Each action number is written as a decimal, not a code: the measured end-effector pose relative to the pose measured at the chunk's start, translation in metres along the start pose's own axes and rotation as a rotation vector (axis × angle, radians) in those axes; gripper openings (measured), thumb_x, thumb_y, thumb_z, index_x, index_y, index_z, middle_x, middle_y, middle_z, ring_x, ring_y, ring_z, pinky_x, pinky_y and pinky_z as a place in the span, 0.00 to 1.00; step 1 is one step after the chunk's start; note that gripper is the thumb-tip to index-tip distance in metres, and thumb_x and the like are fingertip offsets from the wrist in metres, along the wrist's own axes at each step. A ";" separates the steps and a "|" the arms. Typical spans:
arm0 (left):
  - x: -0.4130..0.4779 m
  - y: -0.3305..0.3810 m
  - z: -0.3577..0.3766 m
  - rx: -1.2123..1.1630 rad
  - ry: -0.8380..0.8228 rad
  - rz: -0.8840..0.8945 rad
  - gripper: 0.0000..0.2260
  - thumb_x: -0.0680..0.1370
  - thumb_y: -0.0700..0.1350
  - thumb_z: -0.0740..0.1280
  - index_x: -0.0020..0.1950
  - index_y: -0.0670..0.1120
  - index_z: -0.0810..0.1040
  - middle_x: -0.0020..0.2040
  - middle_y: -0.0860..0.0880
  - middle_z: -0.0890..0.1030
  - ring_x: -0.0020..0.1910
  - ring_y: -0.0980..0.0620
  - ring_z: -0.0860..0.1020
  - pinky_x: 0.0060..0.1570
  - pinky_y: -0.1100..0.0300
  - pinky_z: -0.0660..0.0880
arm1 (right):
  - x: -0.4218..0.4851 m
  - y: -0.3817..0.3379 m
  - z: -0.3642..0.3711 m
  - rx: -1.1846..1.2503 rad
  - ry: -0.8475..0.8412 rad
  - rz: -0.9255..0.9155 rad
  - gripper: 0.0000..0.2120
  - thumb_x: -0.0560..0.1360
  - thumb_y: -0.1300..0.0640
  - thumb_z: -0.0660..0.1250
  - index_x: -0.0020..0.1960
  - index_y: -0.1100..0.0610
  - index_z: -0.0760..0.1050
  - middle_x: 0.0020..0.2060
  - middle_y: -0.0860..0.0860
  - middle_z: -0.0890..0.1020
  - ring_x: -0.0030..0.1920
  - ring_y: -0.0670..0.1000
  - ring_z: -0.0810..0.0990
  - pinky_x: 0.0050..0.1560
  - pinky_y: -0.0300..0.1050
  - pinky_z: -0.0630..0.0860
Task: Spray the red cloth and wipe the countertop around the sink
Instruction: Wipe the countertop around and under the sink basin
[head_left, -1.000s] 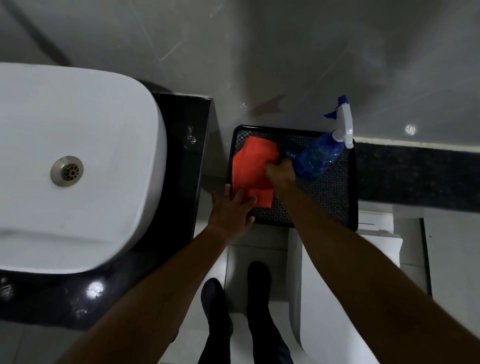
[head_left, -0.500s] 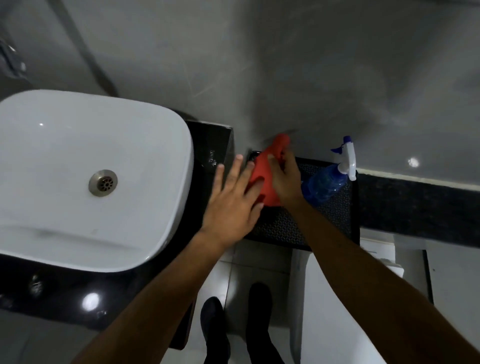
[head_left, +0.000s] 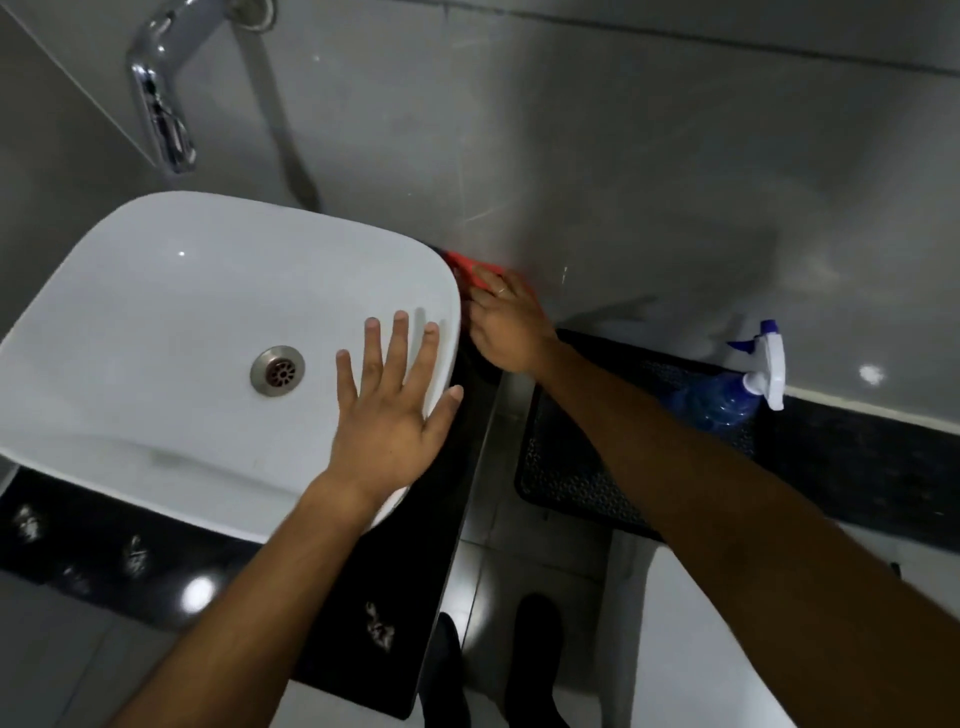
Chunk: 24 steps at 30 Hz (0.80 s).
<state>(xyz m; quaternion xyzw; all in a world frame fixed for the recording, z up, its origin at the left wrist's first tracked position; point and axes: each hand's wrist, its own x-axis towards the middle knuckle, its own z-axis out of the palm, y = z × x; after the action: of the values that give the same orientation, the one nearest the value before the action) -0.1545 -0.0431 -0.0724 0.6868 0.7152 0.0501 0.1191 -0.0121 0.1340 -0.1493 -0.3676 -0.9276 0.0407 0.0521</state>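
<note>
My right hand (head_left: 506, 327) presses the red cloth (head_left: 470, 270) onto the black countertop (head_left: 410, 561) at the sink's far right corner, against the wall; most of the cloth is hidden under the hand. My left hand (head_left: 389, 410) is spread flat, fingers apart, over the right rim of the white sink (head_left: 182, 322), holding nothing. The blue spray bottle (head_left: 727, 400) with its white trigger head lies on the black tray (head_left: 566, 467) to the right.
A chrome tap (head_left: 161, 104) juts from the grey wall above the sink. The tray sits on a white toilet tank (head_left: 691, 623). My dark shoes (head_left: 535, 665) stand on the tiled floor in the gap between counter and toilet.
My right hand carried the red cloth off the tray leftwards to the counter corner behind the sink. My left hand let go of the cloth and moved onto the sink rim.
</note>
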 end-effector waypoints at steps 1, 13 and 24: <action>0.001 0.000 -0.001 0.014 0.008 0.003 0.32 0.79 0.65 0.41 0.81 0.54 0.38 0.81 0.48 0.36 0.79 0.45 0.33 0.76 0.35 0.40 | 0.005 0.006 0.002 -0.016 -0.038 -0.053 0.25 0.76 0.53 0.58 0.72 0.57 0.68 0.73 0.53 0.70 0.77 0.57 0.58 0.75 0.57 0.56; 0.002 -0.001 0.003 0.016 0.040 0.003 0.30 0.81 0.64 0.39 0.80 0.56 0.37 0.81 0.49 0.36 0.79 0.46 0.33 0.77 0.37 0.39 | 0.039 0.028 0.006 -0.093 -0.165 -0.323 0.27 0.82 0.46 0.47 0.79 0.51 0.53 0.79 0.51 0.57 0.79 0.54 0.52 0.78 0.55 0.51; -0.004 0.001 0.000 -0.016 0.040 -0.018 0.29 0.81 0.63 0.38 0.80 0.56 0.38 0.81 0.49 0.37 0.79 0.46 0.33 0.76 0.37 0.38 | -0.020 -0.017 0.012 -0.040 -0.204 -0.199 0.30 0.80 0.44 0.49 0.79 0.51 0.48 0.79 0.53 0.54 0.79 0.56 0.47 0.78 0.58 0.45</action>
<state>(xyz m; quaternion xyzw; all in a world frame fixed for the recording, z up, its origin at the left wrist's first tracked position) -0.1532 -0.0471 -0.0716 0.6784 0.7232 0.0685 0.1104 -0.0107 0.1074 -0.1610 -0.2690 -0.9605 0.0540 -0.0462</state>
